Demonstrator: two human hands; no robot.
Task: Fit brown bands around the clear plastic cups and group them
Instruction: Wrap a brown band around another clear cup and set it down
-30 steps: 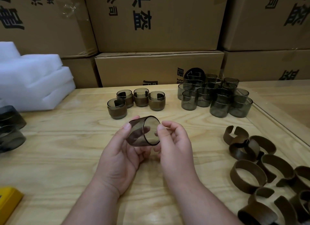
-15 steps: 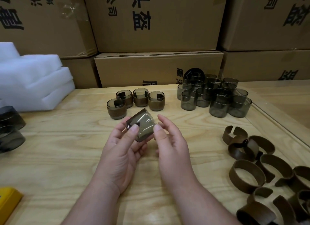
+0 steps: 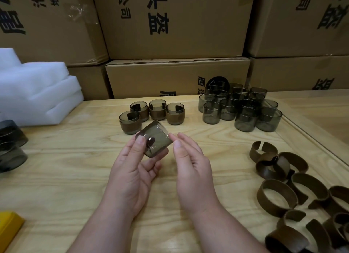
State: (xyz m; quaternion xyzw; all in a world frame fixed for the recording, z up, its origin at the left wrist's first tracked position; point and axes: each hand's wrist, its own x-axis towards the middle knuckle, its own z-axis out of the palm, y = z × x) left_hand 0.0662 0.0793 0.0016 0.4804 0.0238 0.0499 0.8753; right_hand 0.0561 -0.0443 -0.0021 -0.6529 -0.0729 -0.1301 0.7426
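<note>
My left hand [image 3: 132,169] grips a banded cup [image 3: 155,139], tilted on its side above the table's middle, thumb on its wall. My right hand [image 3: 190,162] hovers just right of the cup with relaxed fingers, fingertips near its rim; I cannot tell whether they touch. Several finished cups with brown bands [image 3: 157,112] stand in a group behind. Several bare smoky clear cups [image 3: 243,109] cluster at the back right. Loose brown bands [image 3: 294,188] lie in a pile at the right.
Stacked cardboard boxes [image 3: 177,77] wall the table's far edge. White foam sheets [image 3: 35,90] sit at the back left. Dark translucent containers [image 3: 11,145] lie at the left edge, a yellow object [image 3: 9,226] at the lower left. A glass pane's edge [image 3: 309,137] runs along the right.
The cup turned in my left hand, its mouth swinging away from me, and moved slightly toward the finished group. My right hand let go of the rim and opened.
</note>
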